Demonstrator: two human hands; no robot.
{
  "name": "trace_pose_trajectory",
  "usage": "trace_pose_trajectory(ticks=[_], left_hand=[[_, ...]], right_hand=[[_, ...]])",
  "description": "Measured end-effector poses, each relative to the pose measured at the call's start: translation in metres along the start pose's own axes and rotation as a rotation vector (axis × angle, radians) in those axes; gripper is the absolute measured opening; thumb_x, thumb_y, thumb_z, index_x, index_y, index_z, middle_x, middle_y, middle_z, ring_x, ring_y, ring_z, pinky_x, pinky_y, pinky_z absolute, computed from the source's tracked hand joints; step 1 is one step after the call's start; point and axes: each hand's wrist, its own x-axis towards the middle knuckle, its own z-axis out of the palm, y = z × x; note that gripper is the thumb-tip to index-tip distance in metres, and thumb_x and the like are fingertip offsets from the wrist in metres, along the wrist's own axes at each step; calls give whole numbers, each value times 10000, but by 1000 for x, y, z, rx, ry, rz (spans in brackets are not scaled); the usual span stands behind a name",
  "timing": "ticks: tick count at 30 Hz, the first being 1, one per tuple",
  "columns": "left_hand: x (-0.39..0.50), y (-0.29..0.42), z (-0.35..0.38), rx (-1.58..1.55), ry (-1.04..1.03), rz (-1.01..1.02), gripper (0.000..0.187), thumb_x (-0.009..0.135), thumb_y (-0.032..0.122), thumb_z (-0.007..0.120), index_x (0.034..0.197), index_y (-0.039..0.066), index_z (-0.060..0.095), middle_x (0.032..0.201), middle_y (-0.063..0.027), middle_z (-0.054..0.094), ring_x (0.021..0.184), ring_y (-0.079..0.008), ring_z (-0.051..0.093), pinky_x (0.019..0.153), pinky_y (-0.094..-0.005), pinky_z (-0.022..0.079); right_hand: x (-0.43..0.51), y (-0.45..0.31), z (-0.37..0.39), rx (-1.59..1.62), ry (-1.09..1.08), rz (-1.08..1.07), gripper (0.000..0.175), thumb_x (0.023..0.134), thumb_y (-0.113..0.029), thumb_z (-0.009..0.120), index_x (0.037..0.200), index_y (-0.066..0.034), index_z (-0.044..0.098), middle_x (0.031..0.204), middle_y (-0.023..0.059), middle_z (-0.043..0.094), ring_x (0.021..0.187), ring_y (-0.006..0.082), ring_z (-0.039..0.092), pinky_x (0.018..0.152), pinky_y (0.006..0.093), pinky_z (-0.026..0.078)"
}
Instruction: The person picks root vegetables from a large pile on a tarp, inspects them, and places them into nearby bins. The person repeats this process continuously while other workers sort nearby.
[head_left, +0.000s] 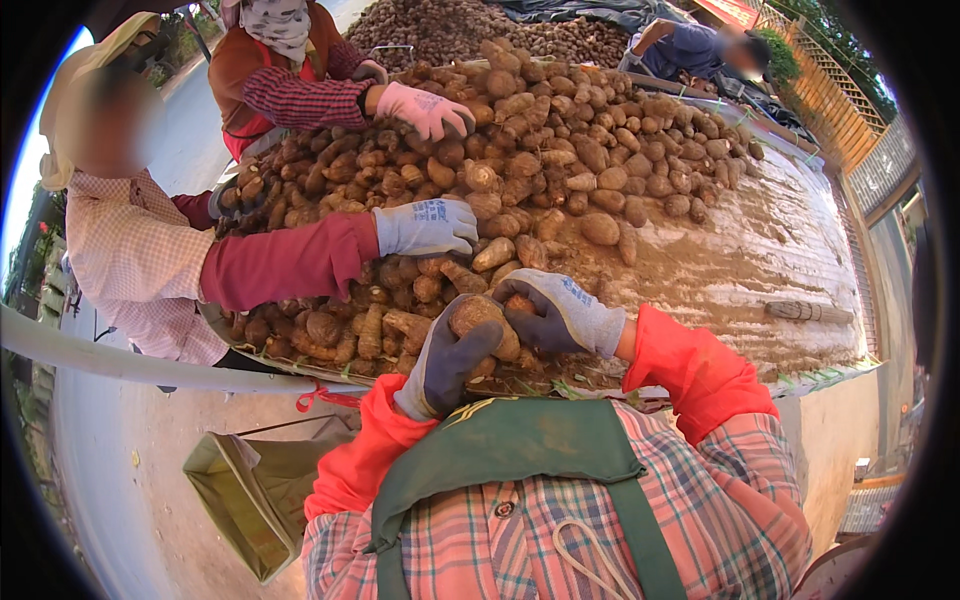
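Observation:
My left hand, in a grey glove with a dark palm, grips a large brown taro corm at the table's near side. Close on its right, my right hand, gloved the same way, has its fingers curled around a smaller reddish-brown corm, mostly hidden by the glove. The two hands nearly meet. Beyond them spreads a big heap of taro corms, with soil among them.
Co-workers' gloved hands rest on the heap from the left and far left. Another person bends at the far right. A wooden stick lies on the soil-strewn sheet. An olive bag stands below left, near a pale pole.

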Motion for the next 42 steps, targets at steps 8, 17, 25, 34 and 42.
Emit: trace_pose_trajectory(ticks=[8,17,25,34,42], left_hand=[[1,-13,-31,-92,62,215,362,1048,314,589,1260,21,595,1166,-129,656,998,-209,686,812,-342,583],[1,16,-87,1016,237,984,472,967,-35,614,1415,-2,470,1303,-199,602,1077,-248,680,843,-360,605],[-4,15,-74,-29,218,289,490,1033,339,573,1399,29,470,1403,-128,535,1087,-219,669,753,-312,582],[25,17,-70,48,21,302,494,870,216,748,1313,53,602,1553,-138,396,1278,-210,549,1054,-365,456],[61,12,-61,-61,-65,81,566,1040,467,549,1389,21,533,1431,-128,547,1247,-279,599,862,-317,552]], right_hand=[[36,35,-15,-63,385,-52,221,892,-226,708,1035,-62,671,1009,169,652,934,373,655,796,426,529],[139,60,-13,-719,213,370,744,871,-520,750,1349,0,517,1270,222,626,1112,401,666,910,464,557],[175,71,-38,-493,240,273,596,812,-272,788,1335,-50,609,1232,179,696,1150,331,681,964,418,550],[83,80,-100,641,320,242,279,901,-127,742,1148,-3,706,920,23,709,742,86,632,674,231,486],[78,80,-69,460,460,-22,275,1019,-186,638,1242,-25,646,990,32,669,845,100,618,740,266,516]])
